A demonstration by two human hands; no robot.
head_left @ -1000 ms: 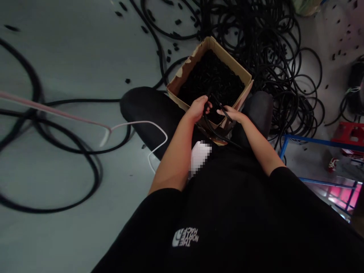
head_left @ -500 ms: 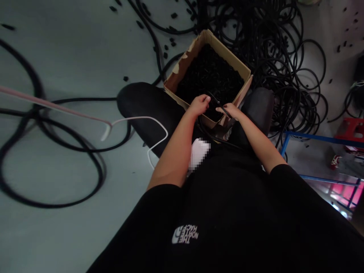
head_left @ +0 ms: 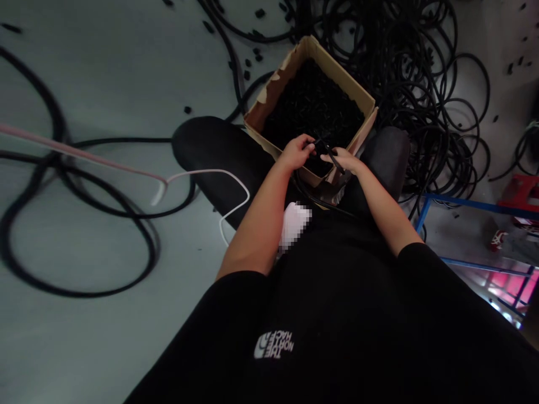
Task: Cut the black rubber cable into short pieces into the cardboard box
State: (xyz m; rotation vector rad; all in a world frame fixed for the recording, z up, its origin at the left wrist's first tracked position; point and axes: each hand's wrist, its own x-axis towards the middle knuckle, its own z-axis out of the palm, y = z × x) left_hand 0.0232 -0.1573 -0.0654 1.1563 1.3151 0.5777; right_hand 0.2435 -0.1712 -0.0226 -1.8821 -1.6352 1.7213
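Observation:
A cardboard box [head_left: 348, 75] with torn upper edges stands between my knees, holding many small black pieces [head_left: 311, 101]. Over its near corner, my left hand [head_left: 298, 151] is closed with fingertips pinched at a thin dark part. Just to the right, my right hand [head_left: 345, 159] grips a black hose [head_left: 333, 159], which slants across its fingers. The two hands are close together but apart. What exactly lies between the left fingertips is too small and dark to name.
Black hose [head_left: 80, 293] loops over the floor at left, and a large tangle of hose [head_left: 400, 84] lies beyond the box. A white cable [head_left: 210, 170] crosses my left thigh. At right stand a blue frame [head_left: 471, 204] and a red stool [head_left: 519, 191].
Both hands have stayed over the box's near corner. The left fingertips have moved slightly right, nearer the hose, and the dark part between the hands has shifted. The view has shifted slightly.

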